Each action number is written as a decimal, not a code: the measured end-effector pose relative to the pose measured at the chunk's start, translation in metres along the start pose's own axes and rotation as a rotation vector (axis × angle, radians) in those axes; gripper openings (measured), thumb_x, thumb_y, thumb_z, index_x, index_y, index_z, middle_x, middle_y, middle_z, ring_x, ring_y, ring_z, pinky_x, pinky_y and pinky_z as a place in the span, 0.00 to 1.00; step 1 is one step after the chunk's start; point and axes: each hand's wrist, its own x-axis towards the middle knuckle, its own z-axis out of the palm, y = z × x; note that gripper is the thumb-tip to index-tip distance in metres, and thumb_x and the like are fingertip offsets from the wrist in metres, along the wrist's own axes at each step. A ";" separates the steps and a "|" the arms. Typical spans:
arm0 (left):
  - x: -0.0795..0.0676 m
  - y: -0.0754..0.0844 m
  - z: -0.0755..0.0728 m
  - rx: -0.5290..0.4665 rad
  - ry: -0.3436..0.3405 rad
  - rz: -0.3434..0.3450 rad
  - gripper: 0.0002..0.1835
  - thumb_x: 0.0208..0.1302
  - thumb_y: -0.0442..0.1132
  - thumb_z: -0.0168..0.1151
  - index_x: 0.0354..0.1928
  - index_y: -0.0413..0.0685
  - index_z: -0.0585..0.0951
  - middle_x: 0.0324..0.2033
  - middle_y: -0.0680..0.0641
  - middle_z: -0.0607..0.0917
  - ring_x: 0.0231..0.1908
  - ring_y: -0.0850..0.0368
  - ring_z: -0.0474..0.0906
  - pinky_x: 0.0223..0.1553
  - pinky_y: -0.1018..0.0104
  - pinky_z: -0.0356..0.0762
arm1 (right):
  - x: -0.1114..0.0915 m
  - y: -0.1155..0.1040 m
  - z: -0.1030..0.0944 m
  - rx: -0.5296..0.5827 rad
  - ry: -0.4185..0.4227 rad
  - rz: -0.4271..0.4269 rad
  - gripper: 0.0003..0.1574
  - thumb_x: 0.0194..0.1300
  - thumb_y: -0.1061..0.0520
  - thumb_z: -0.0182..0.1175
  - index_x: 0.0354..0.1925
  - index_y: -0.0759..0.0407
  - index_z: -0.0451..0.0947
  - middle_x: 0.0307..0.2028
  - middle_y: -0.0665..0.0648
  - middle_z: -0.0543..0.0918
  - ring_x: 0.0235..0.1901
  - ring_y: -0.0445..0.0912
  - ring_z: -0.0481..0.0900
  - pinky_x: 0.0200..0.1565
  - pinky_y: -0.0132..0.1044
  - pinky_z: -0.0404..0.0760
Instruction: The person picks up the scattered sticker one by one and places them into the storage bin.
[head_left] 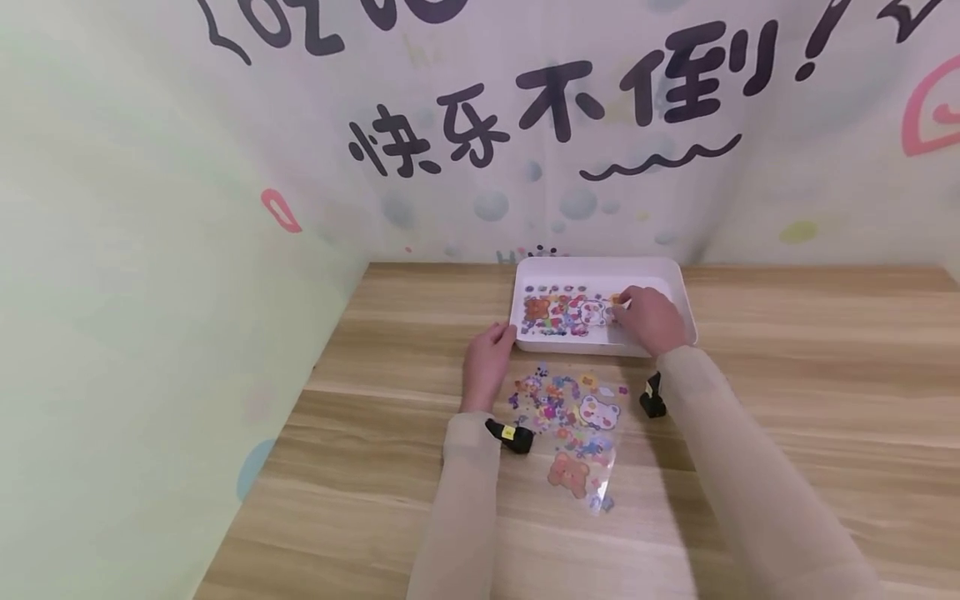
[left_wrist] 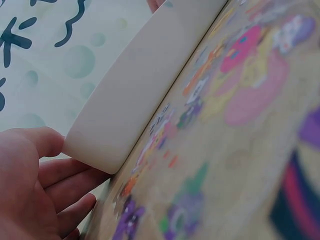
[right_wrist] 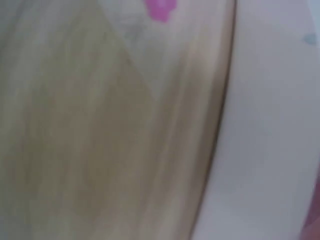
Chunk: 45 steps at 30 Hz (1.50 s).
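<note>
A shallow white tray [head_left: 607,347] stands against the back wall, with a clear sheet of colourful stickers [head_left: 558,312] inside it. My right hand [head_left: 651,319] reaches over the tray's right side and pinches the right end of that sheet between thumb and fingertips. At the tray's front left corner, my left hand [head_left: 486,364] holds the tray, thumb at the rim and fingers along the outer wall, as the left wrist view shows. A second clear sticker sheet [head_left: 564,425], with a pink-white bear and a brown bear, lies on the table between my forearms.
The wood-grain table [head_left: 390,375] runs back to a wall hanging [head_left: 465,200] with large black lettering. A pale wall [head_left: 150,292] borders its left side. Black wrist cameras [head_left: 512,435] sit at both sleeves, near the front sheet's edges.
</note>
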 end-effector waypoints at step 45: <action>0.005 0.003 -0.002 -0.034 -0.051 0.003 0.22 0.61 0.58 0.48 0.54 0.61 0.74 0.54 0.55 0.75 0.56 0.57 0.66 0.57 0.59 0.63 | -0.097 -0.015 -0.008 -0.127 -0.281 -0.187 0.23 0.54 0.43 0.61 0.40 0.59 0.76 0.33 0.56 0.79 0.29 0.47 0.73 0.30 0.40 0.74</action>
